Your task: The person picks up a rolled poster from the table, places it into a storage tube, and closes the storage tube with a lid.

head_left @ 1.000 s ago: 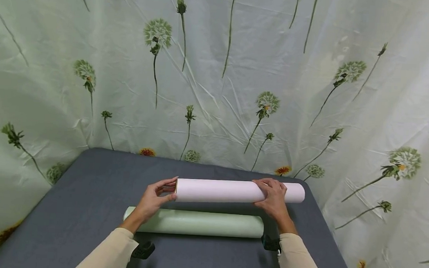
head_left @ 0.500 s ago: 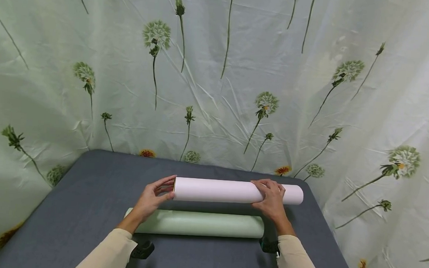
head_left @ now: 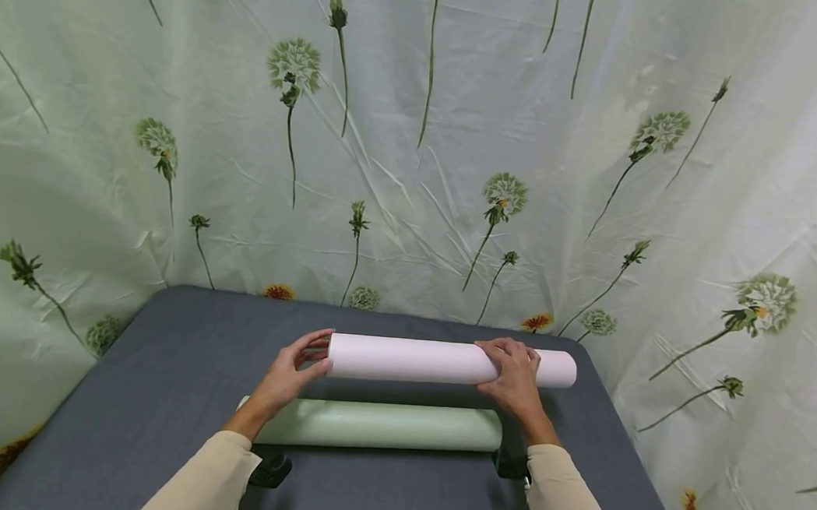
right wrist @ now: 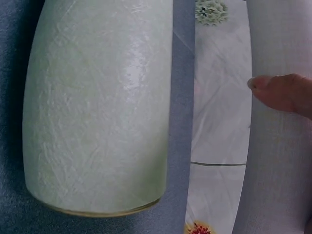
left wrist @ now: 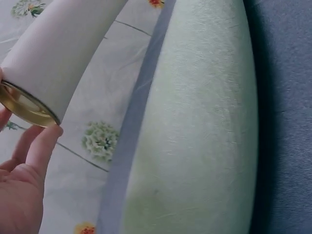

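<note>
Both hands hold a pale pink wallpaper roll (head_left: 402,359) level above the table, a little beyond a pale green wallpaper roll (head_left: 398,427) lying crosswise. My left hand (head_left: 287,376) holds the pink roll's left end by the rim, thumb below and fingers above. A hollow, gold-coloured inside shows at that end in the left wrist view. Toward the right end, my right hand (head_left: 516,375) grips the pink roll from above, its thumb (right wrist: 280,92) pressed along the near side. The green roll (left wrist: 195,122) has a crinkled surface, and neither hand appears to touch it.
A dark grey cloth covers the table (head_left: 380,495). Behind it hangs a whitish curtain (head_left: 400,169) printed with dandelions, which also closes in both sides. Black wrist devices (head_left: 270,471) hang under the forearms, near the green roll's front edge.
Both hands and the pink roll have shifted very slightly left in the head view. The grips look the same, and the green roll stays in its place.
</note>
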`<state>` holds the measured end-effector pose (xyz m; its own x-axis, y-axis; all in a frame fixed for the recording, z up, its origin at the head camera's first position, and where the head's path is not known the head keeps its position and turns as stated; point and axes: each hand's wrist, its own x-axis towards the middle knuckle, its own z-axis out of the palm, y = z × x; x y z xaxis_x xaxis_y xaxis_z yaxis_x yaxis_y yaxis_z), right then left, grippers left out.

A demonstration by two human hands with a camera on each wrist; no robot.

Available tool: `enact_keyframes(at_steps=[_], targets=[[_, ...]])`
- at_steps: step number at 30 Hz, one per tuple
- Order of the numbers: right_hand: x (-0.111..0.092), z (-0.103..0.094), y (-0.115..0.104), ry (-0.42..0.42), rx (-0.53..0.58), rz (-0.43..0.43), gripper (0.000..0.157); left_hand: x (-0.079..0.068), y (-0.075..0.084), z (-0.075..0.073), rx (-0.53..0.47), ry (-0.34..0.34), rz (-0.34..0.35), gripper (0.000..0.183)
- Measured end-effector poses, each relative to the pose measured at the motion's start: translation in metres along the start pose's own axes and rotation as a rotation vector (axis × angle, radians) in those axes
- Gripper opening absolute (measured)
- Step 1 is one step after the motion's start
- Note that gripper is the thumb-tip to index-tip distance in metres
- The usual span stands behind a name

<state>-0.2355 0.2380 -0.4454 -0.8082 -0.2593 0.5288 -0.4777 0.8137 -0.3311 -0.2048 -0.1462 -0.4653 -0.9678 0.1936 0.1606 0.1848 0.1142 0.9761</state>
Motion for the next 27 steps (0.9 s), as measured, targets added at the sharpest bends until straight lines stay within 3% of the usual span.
enact_keyframes(at_steps=[5, 8, 14, 18, 23, 27], targets=[[-0.002, 0.000, -0.003, -0.002, -0.005, 0.005, 0.070, 0.004, 0.005, -0.001, 0.134, 0.002, 0.040, 0.056], [-0.003, 0.000, -0.005, 0.008, -0.007, -0.005, 0.070, 0.005, 0.008, -0.001, 0.306, 0.011, 0.097, 0.059], [-0.005, 0.002, -0.013, 0.030, -0.033, -0.038, 0.070, 0.002, 0.015, 0.003, 0.769, 0.019, 0.338, 0.061], [-0.006, 0.005, -0.019, 0.036, -0.036, -0.050, 0.071, 0.003, 0.017, 0.008, 0.955, 0.012, 0.472, 0.063], [-0.007, 0.008, -0.025, 0.050, -0.035, -0.038, 0.071, 0.008, 0.022, 0.018, 1.115, 0.024, 0.573, 0.069], [-0.008, 0.009, -0.030, 0.057, -0.028, -0.031, 0.070, 0.010, 0.027, 0.025, 1.169, 0.018, 0.615, 0.074]])
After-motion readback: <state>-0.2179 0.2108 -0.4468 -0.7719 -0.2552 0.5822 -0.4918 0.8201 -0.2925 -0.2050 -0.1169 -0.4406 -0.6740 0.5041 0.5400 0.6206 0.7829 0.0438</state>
